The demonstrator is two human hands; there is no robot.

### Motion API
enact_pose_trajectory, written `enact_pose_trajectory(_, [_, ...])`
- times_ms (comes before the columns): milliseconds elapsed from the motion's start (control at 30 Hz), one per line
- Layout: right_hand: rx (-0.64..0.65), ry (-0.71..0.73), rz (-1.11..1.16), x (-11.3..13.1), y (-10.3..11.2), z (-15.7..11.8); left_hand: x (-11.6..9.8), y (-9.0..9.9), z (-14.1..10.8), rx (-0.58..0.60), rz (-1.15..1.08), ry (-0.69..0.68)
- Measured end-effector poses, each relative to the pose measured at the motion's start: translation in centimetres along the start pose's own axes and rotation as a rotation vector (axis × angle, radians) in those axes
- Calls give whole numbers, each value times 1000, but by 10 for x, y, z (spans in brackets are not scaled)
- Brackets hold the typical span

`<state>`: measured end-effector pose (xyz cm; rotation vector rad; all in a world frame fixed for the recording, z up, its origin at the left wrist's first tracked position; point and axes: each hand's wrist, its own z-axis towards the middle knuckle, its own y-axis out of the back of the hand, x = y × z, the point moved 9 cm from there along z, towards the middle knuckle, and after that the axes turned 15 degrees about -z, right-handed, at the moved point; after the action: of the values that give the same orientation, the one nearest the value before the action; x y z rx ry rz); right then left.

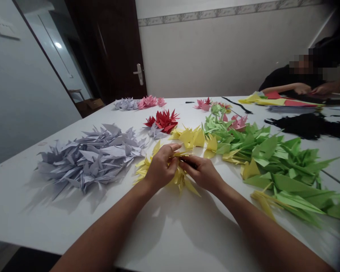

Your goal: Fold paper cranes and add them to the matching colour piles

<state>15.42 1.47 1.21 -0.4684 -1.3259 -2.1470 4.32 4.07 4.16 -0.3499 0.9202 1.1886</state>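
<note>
My left hand (163, 165) pinches a folded yellow paper piece (184, 153) near the middle of the table. Close to it on the right, my right hand (202, 172) has its fingers closed at the same paper; a small dark item shows between them, too hidden to name. Yellow folded papers (183, 181) lie under and around both hands. More yellow pieces (189, 136) sit just beyond. To the left is a large heap of pale lilac folded papers (93, 158). Green folded papers (272, 155) spread over the right side, and red ones (166, 121) lie behind.
Pink papers (147, 102) and a dark pen-like item (189, 102) lie at the far edge of the white table (31, 207). Black strands (308, 124) and flat coloured sheets (280, 101) are at right, near another person's arm (283, 88). A dark door (116, 45) stands behind.
</note>
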Motion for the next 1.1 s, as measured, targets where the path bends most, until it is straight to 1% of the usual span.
enact_pose_trajectory(100, [-25, 27, -59, 4, 2, -1, -2, -1, 1, 9, -16, -11])
enact_pose_trajectory(233, [-42, 18, -68, 2, 3, -1, -3, 0, 0, 2, -1, -18])
enact_pose_trajectory(333, [-32, -6, -51, 0, 2, -1, 3, -1, -1, 16, 1, 21])
enact_pose_trajectory(400, [-35, -31, 7, -2, 3, 0, 11, 1, -2, -15, -63, 75])
enact_pose_trajectory(467, [-81, -74, 109, -6, 7, 0, 19, 11, 0, -132, -202, 110])
enact_pose_trajectory(567, [-170, -152, 274, -14, 14, 0, 28, 34, 3, -396, -525, 131])
enact_pose_trajectory(633, [-188, -175, 326, -16, 15, -1, 36, 42, 5, -514, -759, 210])
enact_pose_trajectory(667, [-184, -169, 323, -15, 14, -2, 40, 42, 5, -540, -862, 272])
enact_pose_trajectory(700, [-180, -153, 304, -13, 14, -2, 42, 39, 6, -542, -947, 339])
enact_pose_trajectory(767, [-169, -98, 238, -5, 13, -3, 43, 29, 6, -501, -1056, 454])
enact_pose_trajectory(867, [-166, -34, 173, 5, 14, -5, 43, 14, 1, -435, -1109, 559])
enact_pose_trajectory(967, [-182, -9, 175, 8, 16, -5, 46, 4, -4, -414, -1118, 614])
enact_pose_trajectory(1100, [-182, 0, 167, 7, 16, -5, 48, -1, -7, -409, -1137, 619])
